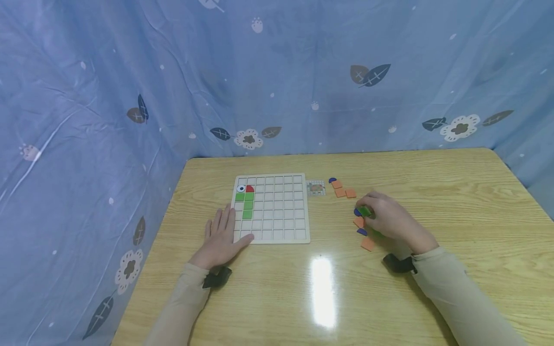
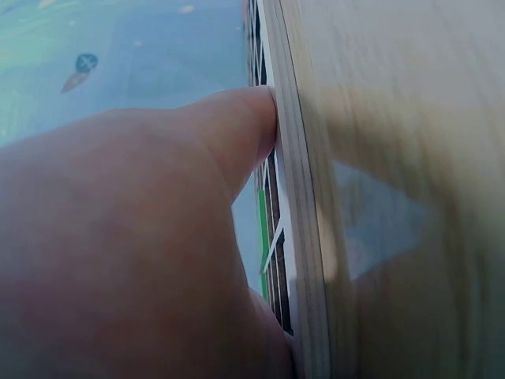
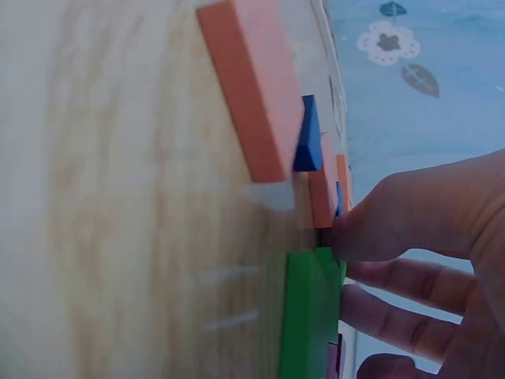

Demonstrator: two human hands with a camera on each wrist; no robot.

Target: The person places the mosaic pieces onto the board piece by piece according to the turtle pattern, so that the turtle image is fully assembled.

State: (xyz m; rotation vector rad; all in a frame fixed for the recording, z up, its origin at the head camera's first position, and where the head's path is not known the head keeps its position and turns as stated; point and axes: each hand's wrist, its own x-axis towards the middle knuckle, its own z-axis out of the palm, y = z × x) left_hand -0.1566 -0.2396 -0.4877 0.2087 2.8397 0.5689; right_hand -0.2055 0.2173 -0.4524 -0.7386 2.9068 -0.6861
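Note:
A white grid board (image 1: 277, 206) lies on the table, with an eye tile (image 1: 241, 189), a red quarter-round tile (image 1: 249, 189) and several green square tiles (image 1: 248, 204) in its left columns. My left hand (image 1: 220, 242) rests at its lower left, fingers straight along the left edge. In the left wrist view the thumb (image 2: 237, 118) touches the board's edge (image 2: 296, 197). My right hand (image 1: 389, 216) pinches a green square tile (image 1: 364, 211) over the loose pieces right of the board. Another green block (image 3: 304, 316) lies near that hand in the right wrist view.
Orange tiles (image 1: 340, 192) and a blue half-round piece (image 1: 332, 180) lie at the back. More orange (image 1: 367, 244) and blue pieces (image 1: 361, 231) lie beside my right hand. A small pattern card (image 1: 316, 187) adjoins the board's right edge. A blue curtain (image 1: 277, 77) hangs behind the table.

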